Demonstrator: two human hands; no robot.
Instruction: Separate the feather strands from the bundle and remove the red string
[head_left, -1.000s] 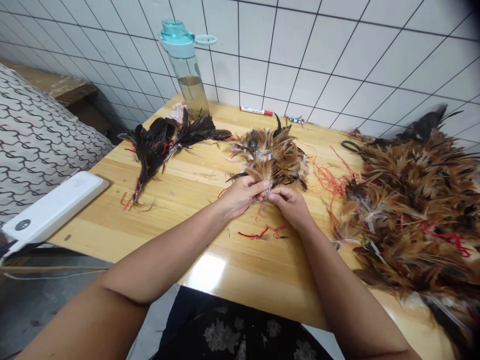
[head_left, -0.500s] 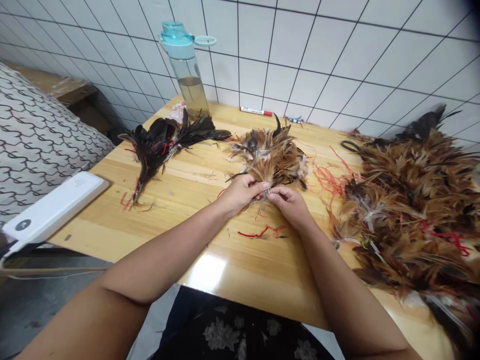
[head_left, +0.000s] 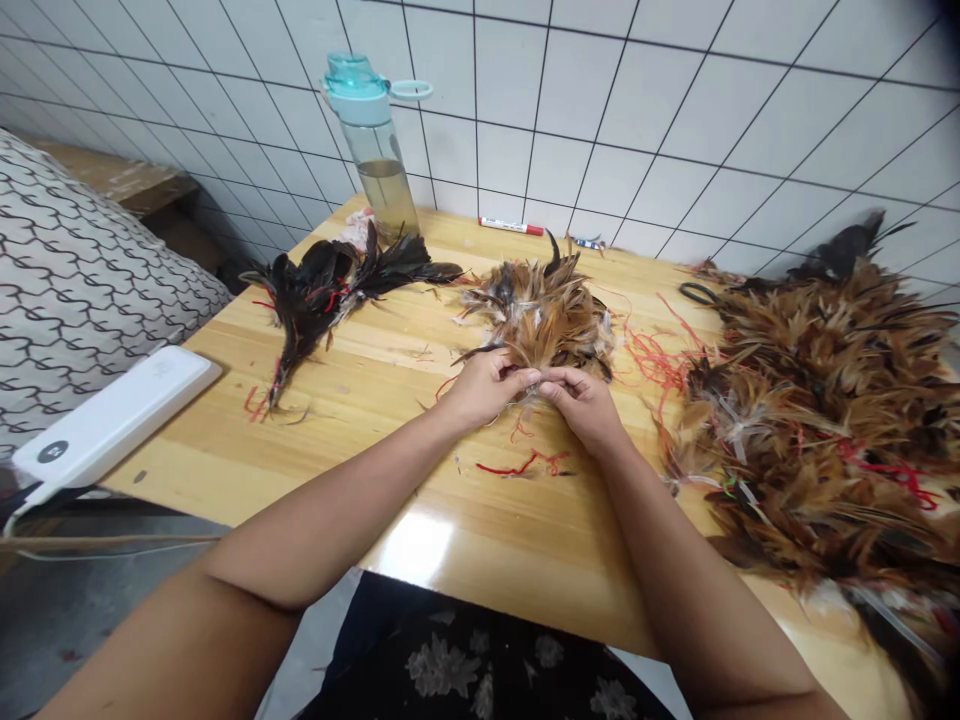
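Brown feathers (head_left: 551,325) lie in a bunch at the middle of the wooden table, their fluffy bases toward me. My left hand (head_left: 491,388) pinches the near end of this bunch between thumb and fingers. Against it, fingertips almost touching, my right hand (head_left: 581,400) is closed in a pinch at the same feather bases. A thin white string (head_left: 499,411) curves out below my left hand. What exactly lies between the right fingertips is too small to make out. Short red threads (head_left: 517,465) lie on the table just in front of the hands.
Black feathers (head_left: 322,295) lie to the left, near a water bottle (head_left: 382,160). A white power bank (head_left: 120,415) rests at the table's left edge. On the right spreads a large heap of brown feathers (head_left: 840,400), beside tangled red string (head_left: 660,360). A red marker (head_left: 510,226) lies by the tiled wall.
My right fingertips have moved slightly closer to my left thumb at the feather bases. The left hand keeps its pinch, and the feathers stay in place.
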